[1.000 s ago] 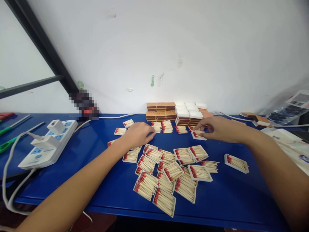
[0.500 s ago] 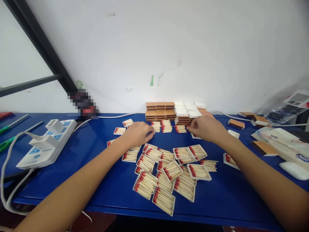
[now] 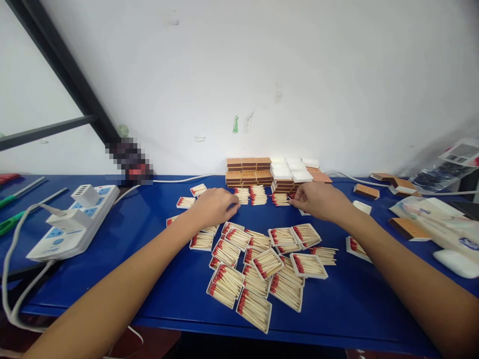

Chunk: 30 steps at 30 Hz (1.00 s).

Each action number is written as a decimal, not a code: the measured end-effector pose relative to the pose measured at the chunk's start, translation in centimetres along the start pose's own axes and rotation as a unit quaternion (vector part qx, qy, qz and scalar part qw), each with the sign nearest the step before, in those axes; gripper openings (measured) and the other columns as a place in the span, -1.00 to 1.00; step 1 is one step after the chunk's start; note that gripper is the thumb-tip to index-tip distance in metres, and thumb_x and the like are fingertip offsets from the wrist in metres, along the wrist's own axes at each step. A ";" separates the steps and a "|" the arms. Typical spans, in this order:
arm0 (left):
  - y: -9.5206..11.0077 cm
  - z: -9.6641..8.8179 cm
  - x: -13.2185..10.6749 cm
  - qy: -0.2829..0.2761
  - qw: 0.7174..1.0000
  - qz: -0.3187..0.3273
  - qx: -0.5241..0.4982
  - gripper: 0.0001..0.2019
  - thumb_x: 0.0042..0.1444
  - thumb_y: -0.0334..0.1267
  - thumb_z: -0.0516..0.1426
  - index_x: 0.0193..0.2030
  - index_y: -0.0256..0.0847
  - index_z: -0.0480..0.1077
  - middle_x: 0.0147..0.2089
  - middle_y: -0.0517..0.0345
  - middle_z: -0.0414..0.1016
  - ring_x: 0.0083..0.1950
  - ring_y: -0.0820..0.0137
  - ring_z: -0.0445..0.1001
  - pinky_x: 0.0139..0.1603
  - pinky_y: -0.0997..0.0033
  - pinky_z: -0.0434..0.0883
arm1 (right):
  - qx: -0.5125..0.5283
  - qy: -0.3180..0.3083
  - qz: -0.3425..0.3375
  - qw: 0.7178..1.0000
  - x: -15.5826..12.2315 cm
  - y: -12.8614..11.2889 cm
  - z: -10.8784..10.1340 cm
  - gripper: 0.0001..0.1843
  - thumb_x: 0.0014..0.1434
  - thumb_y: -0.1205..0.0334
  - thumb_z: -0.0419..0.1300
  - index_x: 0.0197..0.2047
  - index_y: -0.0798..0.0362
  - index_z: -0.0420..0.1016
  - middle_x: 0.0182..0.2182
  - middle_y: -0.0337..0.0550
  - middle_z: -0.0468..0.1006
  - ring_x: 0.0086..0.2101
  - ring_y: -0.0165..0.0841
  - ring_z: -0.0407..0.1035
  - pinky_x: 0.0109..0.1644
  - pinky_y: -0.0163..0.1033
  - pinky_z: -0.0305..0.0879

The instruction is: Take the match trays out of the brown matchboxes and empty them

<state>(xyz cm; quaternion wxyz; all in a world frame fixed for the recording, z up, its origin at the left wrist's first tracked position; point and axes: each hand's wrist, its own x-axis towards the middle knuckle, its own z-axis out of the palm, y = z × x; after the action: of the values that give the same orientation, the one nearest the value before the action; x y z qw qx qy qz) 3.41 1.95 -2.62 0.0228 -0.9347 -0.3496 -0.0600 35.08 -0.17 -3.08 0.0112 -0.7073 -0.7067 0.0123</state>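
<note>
My left hand (image 3: 215,207) is closed, its fingers curled together at the left end of a small pile of matches (image 3: 243,196). Whatever lies between its fingertips is hidden. My right hand (image 3: 316,200) is pinched closed beside another match pile (image 3: 280,200), fingertips at that pile's right end; I cannot make out what they hold. Between the hands lies a third pile of matches (image 3: 258,195) with red heads to the left. A white tray (image 3: 305,213) is mostly covered by my right hand. Nearer me, several white matchbox trays (image 3: 254,310) full of red-headed matches overlap on the blue table.
Stacked brown matchboxes (image 3: 248,178) and upturned white trays (image 3: 292,167) stand against the wall. A white power strip (image 3: 60,242) with cables lies left, near green-handled tools (image 3: 13,222). Loose matchbox sleeves (image 3: 409,229) and a plastic packet (image 3: 437,214) lie right.
My right hand has shifted very slightly left at the match pile. My left hand and the trays look the same.
</note>
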 end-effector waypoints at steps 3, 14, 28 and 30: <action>-0.1 0.1 0.0 0.007 1.000 0.006 -0.005 -0.67 0.41 -0.24 0.04 -0.11 -0.23 0.65 -0.21 -0.05 0.70 -0.26 0.24 0.60 -0.34 0.28 0.24 | 0.003 -0.005 -0.001 1.000 0.0 -0.2 0.2 -0.82 0.27 0.12 0.24 -0.30 -0.01 0.61 -0.26 0.00 0.73 -0.28 -0.16 0.58 -0.36 -0.19 0.20; -0.1 0.1 0.0 0.006 1.000 0.004 -0.005 -0.69 0.41 -0.24 0.06 -0.14 -0.22 0.64 -0.21 -0.04 0.69 -0.28 0.26 0.58 -0.33 0.29 0.24 | 0.027 0.003 0.003 1.000 0.0 -0.1 0.4 -0.84 0.25 0.20 0.23 -0.31 -0.01 0.63 -0.37 -0.05 0.72 -0.34 -0.20 0.58 -0.36 -0.22 0.21; -0.1 0.0 0.0 0.009 1.000 0.007 -0.004 -0.69 0.41 -0.25 0.05 -0.14 -0.22 0.64 -0.21 -0.04 0.70 -0.27 0.25 0.58 -0.35 0.27 0.21 | 0.033 0.010 -0.007 0.999 0.2 -0.6 0.9 -0.83 0.27 0.21 0.22 -0.35 0.00 0.61 -0.30 -0.01 0.73 -0.29 -0.19 0.59 -0.35 -0.22 0.24; -0.1 0.1 0.0 0.011 1.000 0.009 -0.005 -0.69 0.41 -0.24 0.05 -0.16 -0.23 0.63 -0.22 -0.04 0.69 -0.28 0.25 0.58 -0.35 0.27 0.21 | 0.022 0.003 -0.003 1.000 0.1 -0.9 0.8 -0.80 0.28 0.20 0.21 -0.36 0.01 0.61 -0.31 0.02 0.73 -0.30 -0.18 0.59 -0.36 -0.21 0.22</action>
<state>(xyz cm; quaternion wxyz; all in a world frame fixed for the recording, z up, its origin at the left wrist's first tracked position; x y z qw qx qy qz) 3.33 2.00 -2.69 0.0227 -0.9370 -0.3411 -0.0712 34.20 -0.09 -3.90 0.0294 -0.7051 -0.7080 0.0257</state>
